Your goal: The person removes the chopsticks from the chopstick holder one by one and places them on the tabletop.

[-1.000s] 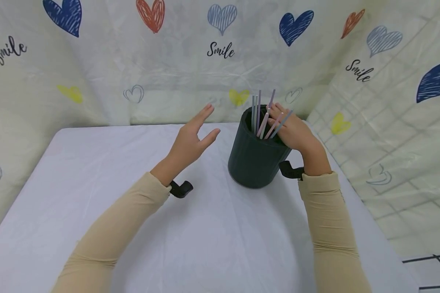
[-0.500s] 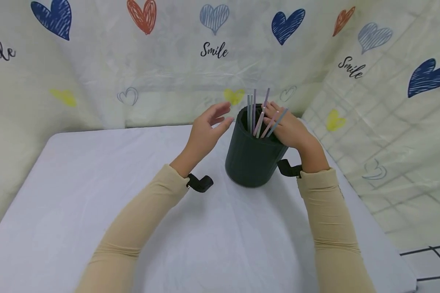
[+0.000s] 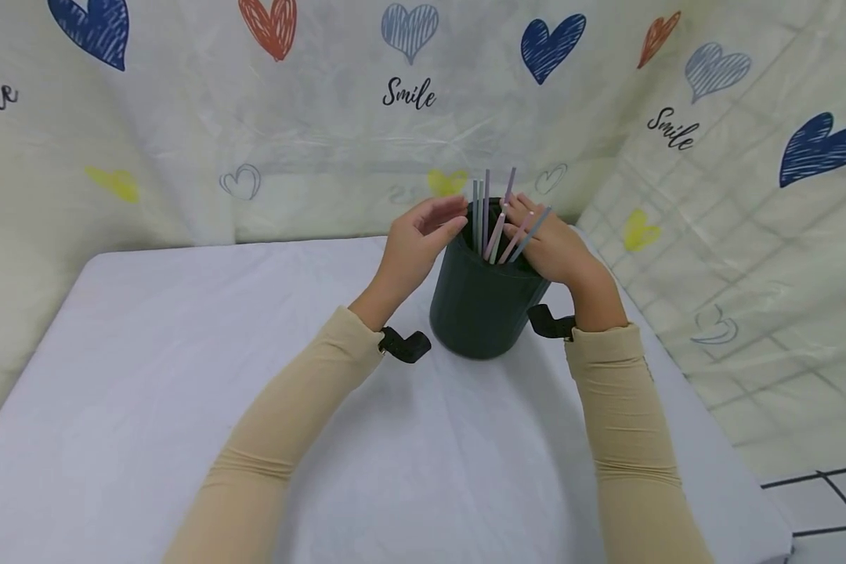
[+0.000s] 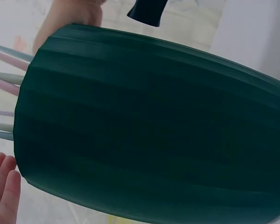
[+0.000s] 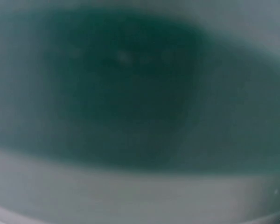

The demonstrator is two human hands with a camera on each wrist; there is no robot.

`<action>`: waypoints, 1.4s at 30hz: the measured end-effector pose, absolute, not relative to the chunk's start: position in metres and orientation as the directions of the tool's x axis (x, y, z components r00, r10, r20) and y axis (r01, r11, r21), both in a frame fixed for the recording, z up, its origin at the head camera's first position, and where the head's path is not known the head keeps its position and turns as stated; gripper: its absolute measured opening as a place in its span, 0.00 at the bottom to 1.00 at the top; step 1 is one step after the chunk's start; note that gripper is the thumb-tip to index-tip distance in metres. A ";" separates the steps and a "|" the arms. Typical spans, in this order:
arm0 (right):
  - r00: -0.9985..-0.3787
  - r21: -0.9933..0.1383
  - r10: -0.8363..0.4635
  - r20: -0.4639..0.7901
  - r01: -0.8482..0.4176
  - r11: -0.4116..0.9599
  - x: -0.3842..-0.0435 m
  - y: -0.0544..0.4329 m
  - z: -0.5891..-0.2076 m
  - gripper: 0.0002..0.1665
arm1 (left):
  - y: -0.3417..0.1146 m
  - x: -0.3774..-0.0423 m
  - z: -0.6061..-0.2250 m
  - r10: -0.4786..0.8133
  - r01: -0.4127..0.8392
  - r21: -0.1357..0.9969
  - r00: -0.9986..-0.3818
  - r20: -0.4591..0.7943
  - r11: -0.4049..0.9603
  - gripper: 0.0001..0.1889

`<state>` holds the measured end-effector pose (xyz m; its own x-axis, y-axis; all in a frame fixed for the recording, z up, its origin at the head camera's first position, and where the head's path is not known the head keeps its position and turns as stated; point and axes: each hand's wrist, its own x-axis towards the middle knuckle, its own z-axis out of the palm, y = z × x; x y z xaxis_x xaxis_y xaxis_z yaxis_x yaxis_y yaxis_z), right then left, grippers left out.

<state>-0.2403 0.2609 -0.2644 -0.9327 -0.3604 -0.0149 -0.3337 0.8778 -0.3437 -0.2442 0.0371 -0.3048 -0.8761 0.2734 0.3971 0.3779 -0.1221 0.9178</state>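
Note:
A dark green ribbed bin (image 3: pixel 486 313) stands upright on the table in the head view, holding several thin pastel straws (image 3: pixel 476 215) that poke above its rim. My left hand (image 3: pixel 414 243) is at the rim's left side, fingers lightly bent and fingertips right beside the edge. In the left wrist view the left fingers (image 4: pixel 8 196) show next to the bin's mouth, with nothing between them. My right hand (image 3: pixel 553 247) rests over the right part of the rim, its fingers extended behind the straws and partly hidden by them. Blurred green bin wall (image 5: pixel 130 93) fills much of the right wrist view.
A white cloth covers the table (image 3: pixel 366 470). Behind it hangs a pale curtain (image 3: pixel 324 141) printed with hearts and "Smile". The bin stands near the table's back right, close to the curtain. Each wrist wears a black camera mount (image 3: pixel 405 345).
My left hand has moved right to the bin's rim, its fingers bending from spread to closer together. My right hand stays at the rim. The view has shifted slightly.

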 end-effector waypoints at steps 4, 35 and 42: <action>-0.935 -0.336 -0.355 -0.016 -0.329 0.882 -0.240 0.261 -0.265 0.33 | 0.042 -0.246 -0.304 0.280 0.365 0.924 -0.881 0.382 -0.111 0.19; -0.939 -0.352 -0.344 -0.020 -0.315 0.881 -0.239 0.260 -0.265 0.33 | 0.049 -0.237 -0.280 0.162 0.447 0.895 -0.882 0.442 -0.009 0.12; -0.939 -0.358 -0.344 -0.012 -0.317 0.878 -0.238 0.261 -0.264 0.33 | 0.038 -0.225 -0.256 0.124 0.545 0.834 -0.825 0.552 -0.091 0.10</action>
